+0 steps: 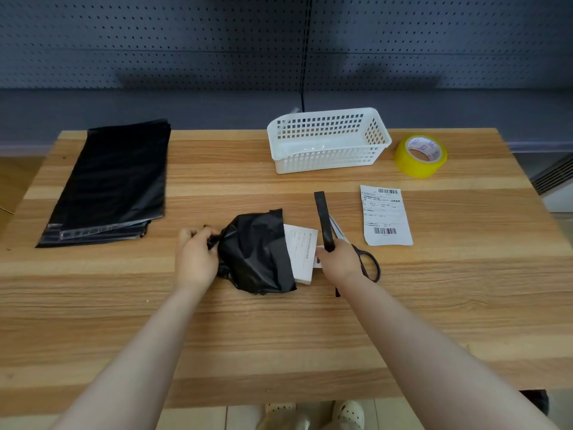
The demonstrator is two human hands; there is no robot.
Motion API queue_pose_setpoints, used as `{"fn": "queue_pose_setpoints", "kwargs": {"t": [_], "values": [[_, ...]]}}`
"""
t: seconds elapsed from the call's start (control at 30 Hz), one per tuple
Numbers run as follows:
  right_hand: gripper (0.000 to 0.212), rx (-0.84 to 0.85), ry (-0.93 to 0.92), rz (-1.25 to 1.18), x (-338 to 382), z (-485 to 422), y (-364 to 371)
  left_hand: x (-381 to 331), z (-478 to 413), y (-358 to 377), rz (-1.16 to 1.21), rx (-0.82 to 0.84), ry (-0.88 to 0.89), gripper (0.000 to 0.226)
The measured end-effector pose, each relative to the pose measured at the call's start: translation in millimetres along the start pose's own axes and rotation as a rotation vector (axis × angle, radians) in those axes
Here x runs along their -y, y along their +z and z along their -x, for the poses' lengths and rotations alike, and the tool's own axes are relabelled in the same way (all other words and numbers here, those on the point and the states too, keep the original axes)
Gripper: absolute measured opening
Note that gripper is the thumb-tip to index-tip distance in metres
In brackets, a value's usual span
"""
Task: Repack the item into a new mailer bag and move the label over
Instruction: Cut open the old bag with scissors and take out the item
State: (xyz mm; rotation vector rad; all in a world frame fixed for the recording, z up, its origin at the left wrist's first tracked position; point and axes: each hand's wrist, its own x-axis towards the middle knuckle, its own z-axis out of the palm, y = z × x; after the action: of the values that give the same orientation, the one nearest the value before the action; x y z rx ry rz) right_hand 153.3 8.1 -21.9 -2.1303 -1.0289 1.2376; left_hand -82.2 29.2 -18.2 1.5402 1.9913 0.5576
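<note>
A crumpled black old mailer bag (255, 252) lies in the middle of the wooden table (279, 321). A white box, the item (301, 251), sticks half out of its cut right end. My left hand (195, 254) is shut on the bag's bunched left end. My right hand (336, 259) pinches the box's right edge and also holds a black cut-off strip (324, 220) that stands upward. The white shipping label (386, 215) lies flat to the right. A stack of new black mailer bags (114, 181) rests at the table's left.
Black-handled scissors (364, 257) lie under and beside my right hand. A white slotted basket (328, 139) stands at the back, with a yellow tape roll (421, 155) to its right. A pegboard wall rises behind the table.
</note>
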Motion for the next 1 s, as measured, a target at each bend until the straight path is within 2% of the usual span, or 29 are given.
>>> {"fn": "queue_pose_setpoints", "kwargs": {"t": [0.13,0.23,0.4,0.53,0.63,0.77,1.0], "values": [[0.017,0.004,-0.01,-0.004,-0.4,0.3,1.7,-11.1,8.3,3.9,0.043,0.037,0.102,0.038],[0.014,0.002,-0.001,-0.023,-0.3,0.4,2.6,-18.8,10.5,4.0,0.057,0.001,0.111,0.044],[0.013,-0.013,0.003,-0.012,0.1,-0.5,2.9,-29.2,10.9,3.7,0.058,0.098,0.042,0.032],[0.024,-0.009,0.021,-0.014,0.9,-0.6,3.9,-31.7,7.3,1.6,-0.111,0.227,0.063,0.07],[0.024,-0.01,0.034,-0.01,0.5,-2.6,3.1,-30.5,1.4,-3.2,-0.155,0.139,0.111,0.057],[0.023,-0.01,0.039,0.0,-0.6,-4.9,4.4,-39.6,-2.1,-8.2,-0.126,-0.025,0.197,0.056],[0.02,-0.016,0.048,-0.007,-1.4,-3.8,4.5,-59.4,0.3,-7.5,-0.16,-0.109,0.304,0.048]]}}
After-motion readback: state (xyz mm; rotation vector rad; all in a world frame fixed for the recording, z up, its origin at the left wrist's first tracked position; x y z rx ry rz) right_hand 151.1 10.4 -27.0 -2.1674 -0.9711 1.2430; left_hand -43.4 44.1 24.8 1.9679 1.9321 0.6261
